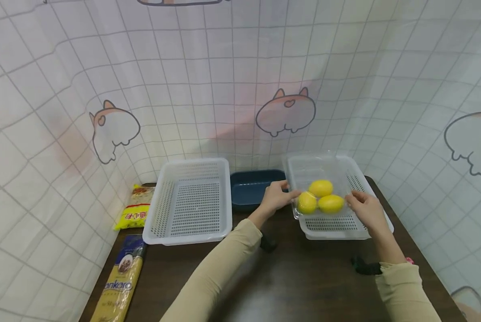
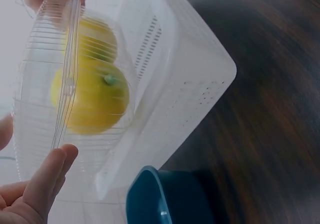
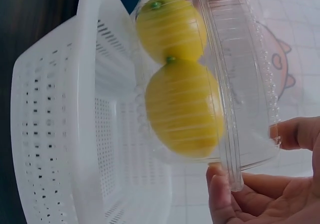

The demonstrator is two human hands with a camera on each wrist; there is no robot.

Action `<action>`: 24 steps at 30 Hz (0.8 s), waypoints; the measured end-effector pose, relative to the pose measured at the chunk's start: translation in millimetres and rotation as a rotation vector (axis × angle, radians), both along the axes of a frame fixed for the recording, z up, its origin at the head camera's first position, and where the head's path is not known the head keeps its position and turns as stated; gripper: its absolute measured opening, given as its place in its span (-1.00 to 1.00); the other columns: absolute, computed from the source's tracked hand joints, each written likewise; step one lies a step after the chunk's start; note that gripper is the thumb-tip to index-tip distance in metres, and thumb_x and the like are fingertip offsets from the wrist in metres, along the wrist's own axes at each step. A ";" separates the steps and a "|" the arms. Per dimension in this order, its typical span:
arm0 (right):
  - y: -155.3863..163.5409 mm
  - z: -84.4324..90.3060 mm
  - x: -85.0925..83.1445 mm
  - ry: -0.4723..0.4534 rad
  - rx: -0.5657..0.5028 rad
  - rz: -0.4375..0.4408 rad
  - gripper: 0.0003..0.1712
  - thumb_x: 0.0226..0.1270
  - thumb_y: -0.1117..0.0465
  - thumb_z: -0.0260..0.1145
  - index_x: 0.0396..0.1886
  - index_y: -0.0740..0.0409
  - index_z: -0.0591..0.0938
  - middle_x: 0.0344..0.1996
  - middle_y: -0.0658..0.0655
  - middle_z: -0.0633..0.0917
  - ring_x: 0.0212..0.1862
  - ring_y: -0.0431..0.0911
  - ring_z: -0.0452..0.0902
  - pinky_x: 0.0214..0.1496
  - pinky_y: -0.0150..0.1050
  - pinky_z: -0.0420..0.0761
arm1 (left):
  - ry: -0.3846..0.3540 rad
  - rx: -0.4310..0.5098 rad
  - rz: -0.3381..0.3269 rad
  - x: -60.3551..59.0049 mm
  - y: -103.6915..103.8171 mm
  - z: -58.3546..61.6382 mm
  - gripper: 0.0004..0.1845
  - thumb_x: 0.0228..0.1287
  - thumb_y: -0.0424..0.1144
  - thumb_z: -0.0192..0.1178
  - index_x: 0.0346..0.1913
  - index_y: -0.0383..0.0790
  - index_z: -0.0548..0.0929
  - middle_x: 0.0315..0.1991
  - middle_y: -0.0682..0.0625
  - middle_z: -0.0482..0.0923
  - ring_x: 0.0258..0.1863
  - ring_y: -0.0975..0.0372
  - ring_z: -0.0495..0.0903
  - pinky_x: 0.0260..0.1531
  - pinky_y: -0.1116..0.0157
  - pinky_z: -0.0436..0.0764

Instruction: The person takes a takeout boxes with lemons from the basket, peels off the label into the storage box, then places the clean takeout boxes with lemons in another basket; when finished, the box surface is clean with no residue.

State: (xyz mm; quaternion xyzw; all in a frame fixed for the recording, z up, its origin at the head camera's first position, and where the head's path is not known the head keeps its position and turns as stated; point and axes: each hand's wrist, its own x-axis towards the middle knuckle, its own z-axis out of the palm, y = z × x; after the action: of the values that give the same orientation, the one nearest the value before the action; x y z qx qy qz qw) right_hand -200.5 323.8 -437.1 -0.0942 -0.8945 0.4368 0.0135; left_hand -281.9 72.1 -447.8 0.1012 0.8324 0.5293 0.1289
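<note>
Clear clamshell box (image 1: 318, 188) with three lemons (image 1: 320, 187), held just above the right-hand white perforated basket (image 1: 357, 223) on the bench (image 1: 305, 286). Left hand (image 1: 276, 197) and right hand (image 1: 367, 208) each pinch an edge, fingers curled on the rim. Risk: thin plastic flexes, lid pops, lemons roll out towards the blue tray (image 1: 250, 188).

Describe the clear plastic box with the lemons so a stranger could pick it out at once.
On the dark table, look to the white perforated basket on the right. Over it, the left hand and the right hand hold a clear clamshell box by its two ends. It is the only see-through container, and the only one with fruit: three yellow lemons.
</note>
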 end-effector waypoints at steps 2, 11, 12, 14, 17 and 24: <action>3.6 -0.2 -2.5 -0.006 0.016 0.021 -0.19 0.56 -0.10 -0.10 0.48 0.48 0.18 0.40 0.55 0.33 0.38 0.41 0.31 0.38 0.33 0.39 | -0.005 -0.018 0.011 -2.3 4.5 0.3 -0.27 0.27 0.01 0.34 0.45 -0.17 0.39 0.36 -0.16 0.49 0.23 0.03 0.62 0.16 0.13 0.66; 25.8 4.6 -11.4 -0.091 0.088 0.117 -0.18 0.59 -0.05 -0.18 0.47 0.59 0.05 0.41 0.65 0.22 0.32 0.46 0.34 0.30 0.33 0.45 | -0.062 -0.043 0.063 -9.2 33.8 9.9 -0.29 0.31 -0.10 0.32 0.46 -0.21 0.35 0.38 -0.14 0.47 0.13 0.07 0.68 0.14 0.17 0.67; 28.6 6.3 -12.8 -0.109 0.082 0.130 -0.17 0.59 -0.05 -0.19 0.48 0.60 0.02 0.42 0.65 0.18 0.33 0.47 0.33 0.31 0.33 0.45 | -0.076 -0.036 0.074 -9.7 37.8 11.1 -0.30 0.32 -0.12 0.31 0.46 -0.21 0.36 0.38 -0.14 0.47 0.12 0.07 0.68 0.13 0.17 0.68; 33.9 8.9 -15.9 -0.136 0.088 0.159 -0.17 0.59 -0.03 -0.20 0.47 0.63 -0.01 0.42 0.68 0.13 0.33 0.48 0.30 0.31 0.32 0.45 | -0.106 -0.030 0.087 -10.3 44.0 12.3 -0.33 0.33 -0.13 0.30 0.45 -0.20 0.37 0.40 -0.11 0.45 0.24 0.06 0.60 0.15 0.16 0.66; 40.0 11.8 -20.6 -0.178 0.104 0.210 -0.19 0.61 0.02 -0.21 0.45 0.68 -0.05 0.41 0.73 0.07 0.28 0.44 0.34 0.22 0.21 0.55 | -0.158 0.003 0.087 -12.3 48.6 9.1 -0.33 0.31 -0.13 0.31 0.44 -0.20 0.38 0.43 -0.11 0.42 0.30 0.04 0.54 0.21 0.12 0.62; 50.1 11.9 -45.6 -0.218 0.129 0.300 -0.39 0.59 0.25 -0.13 0.30 0.79 0.21 -0.16 0.49 0.54 -0.26 -0.12 0.49 -0.29 -0.35 0.58 | -0.304 0.164 0.059 -23.4 50.1 -2.4 -0.26 0.30 -0.19 0.31 0.49 -0.24 0.29 0.28 -0.15 0.57 -0.60 0.33 0.39 -0.27 0.35 0.57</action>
State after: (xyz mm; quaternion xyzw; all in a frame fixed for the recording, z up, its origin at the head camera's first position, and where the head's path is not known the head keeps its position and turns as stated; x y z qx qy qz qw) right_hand -246.1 373.9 -425.2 -0.0057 -0.9208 0.3631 -0.1426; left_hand -305.3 122.2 -450.3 0.0056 0.7599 0.6084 0.2291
